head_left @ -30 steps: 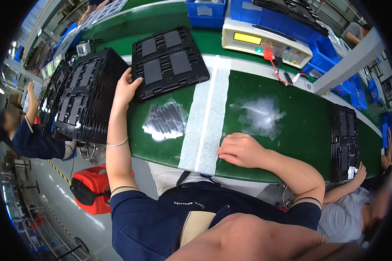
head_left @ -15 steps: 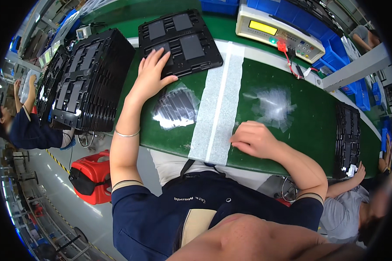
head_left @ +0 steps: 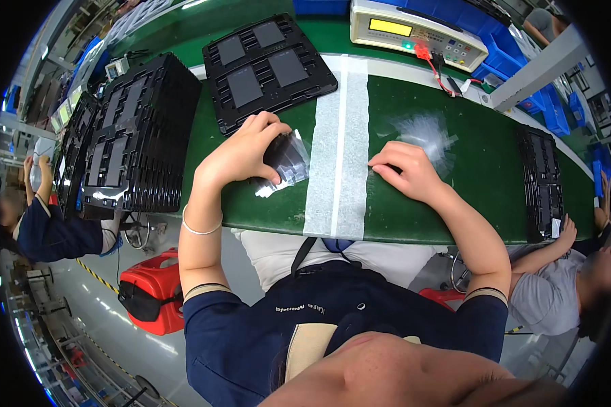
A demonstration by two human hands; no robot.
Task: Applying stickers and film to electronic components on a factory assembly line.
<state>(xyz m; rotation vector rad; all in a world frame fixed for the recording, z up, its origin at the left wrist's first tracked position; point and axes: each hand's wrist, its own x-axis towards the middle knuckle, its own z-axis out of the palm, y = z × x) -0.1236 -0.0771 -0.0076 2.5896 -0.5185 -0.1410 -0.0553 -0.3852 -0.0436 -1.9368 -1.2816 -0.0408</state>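
My left hand (head_left: 243, 154) is over a small pile of thin dark strips with shiny clear film (head_left: 290, 161) on the green bench. Its fingers curve over the far side and the thumb rests at the near side, apart from the fingers; the hand hides part of the pile. Just beyond it lies a black plastic tray (head_left: 259, 70) with several dark grey rectangular panels in its recesses. My right hand (head_left: 409, 171) is beside the right edge of a pale textured strip (head_left: 322, 169), fingers bent and fingertips together. Whatever they pinch cannot be seen. A heap of clear film pieces (head_left: 424, 139) lies beyond that hand.
A tall stack of black trays (head_left: 146, 136) stands at the left. At the back is a beige test meter (head_left: 417, 35) with a yellow display and red leads. More black trays (head_left: 540, 183) lie at the right, near another person's hand (head_left: 565, 234). A red stool (head_left: 157, 292) stands on the floor.
My left hand has come off the tray's near-left panel, moving nearer to me and onto the pile of dark strips. My right hand stays beside the pale strip. The whole view has shifted slightly.
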